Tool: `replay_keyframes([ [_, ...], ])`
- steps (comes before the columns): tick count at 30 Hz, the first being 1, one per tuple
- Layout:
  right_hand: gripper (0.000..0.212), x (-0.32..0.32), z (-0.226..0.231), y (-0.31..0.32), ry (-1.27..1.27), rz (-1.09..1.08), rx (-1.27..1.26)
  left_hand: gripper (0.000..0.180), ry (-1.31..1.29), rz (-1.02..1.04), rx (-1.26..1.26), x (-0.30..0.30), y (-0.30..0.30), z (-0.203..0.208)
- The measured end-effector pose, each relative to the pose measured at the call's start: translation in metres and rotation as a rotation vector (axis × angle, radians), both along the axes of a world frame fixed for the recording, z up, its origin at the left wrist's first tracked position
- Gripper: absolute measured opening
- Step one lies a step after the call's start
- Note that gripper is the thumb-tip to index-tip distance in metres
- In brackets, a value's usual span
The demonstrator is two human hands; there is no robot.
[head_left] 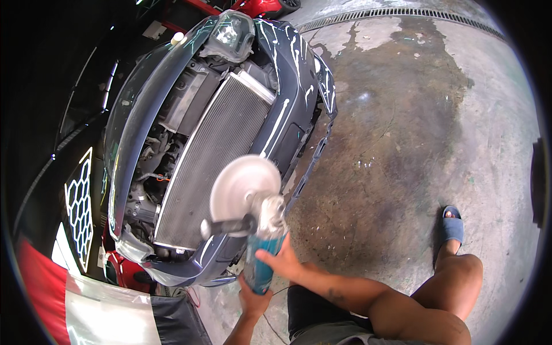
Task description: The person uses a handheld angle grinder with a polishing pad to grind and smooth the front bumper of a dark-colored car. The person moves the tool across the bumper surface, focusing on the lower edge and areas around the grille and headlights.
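Observation:
A teal and silver rotary polisher (264, 247) is in both my hands, with its whitish round pad (244, 187) over the front of a dark car. My right hand (283, 261) is wrapped round the middle of its body. The rear end sits in the grip of my left hand (253, 299). A black side handle (230, 226) juts to the left, with no hand on it. The pad overlaps the radiator (213, 155) and the bumper (286, 123) in this view; I cannot tell whether it touches. White streaks run over the bumper's far part.
The car's hood (138, 129) is at the left, with the far headlight (232, 35) beyond the radiator. A thin cord (275, 330) trails on the floor near my legs. Wet-looking concrete (397, 132) stretches to the right, up to a drain grate (397, 11). My sandalled foot (452, 227) stands there.

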State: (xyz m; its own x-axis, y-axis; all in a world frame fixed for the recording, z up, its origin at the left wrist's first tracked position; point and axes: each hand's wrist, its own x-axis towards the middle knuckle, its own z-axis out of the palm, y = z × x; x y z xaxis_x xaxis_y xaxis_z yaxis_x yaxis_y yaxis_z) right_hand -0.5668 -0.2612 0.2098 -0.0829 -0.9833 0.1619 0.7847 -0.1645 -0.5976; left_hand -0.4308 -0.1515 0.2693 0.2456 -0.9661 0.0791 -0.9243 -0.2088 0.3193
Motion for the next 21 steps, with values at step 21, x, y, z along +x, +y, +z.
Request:
replay_keyframes([
  [21, 0.09, -0.125, 0.065, -0.109, 0.176, -0.28, 0.054, 0.107, 0.139, -0.279, -0.145, -0.1, -0.11, -0.003],
])
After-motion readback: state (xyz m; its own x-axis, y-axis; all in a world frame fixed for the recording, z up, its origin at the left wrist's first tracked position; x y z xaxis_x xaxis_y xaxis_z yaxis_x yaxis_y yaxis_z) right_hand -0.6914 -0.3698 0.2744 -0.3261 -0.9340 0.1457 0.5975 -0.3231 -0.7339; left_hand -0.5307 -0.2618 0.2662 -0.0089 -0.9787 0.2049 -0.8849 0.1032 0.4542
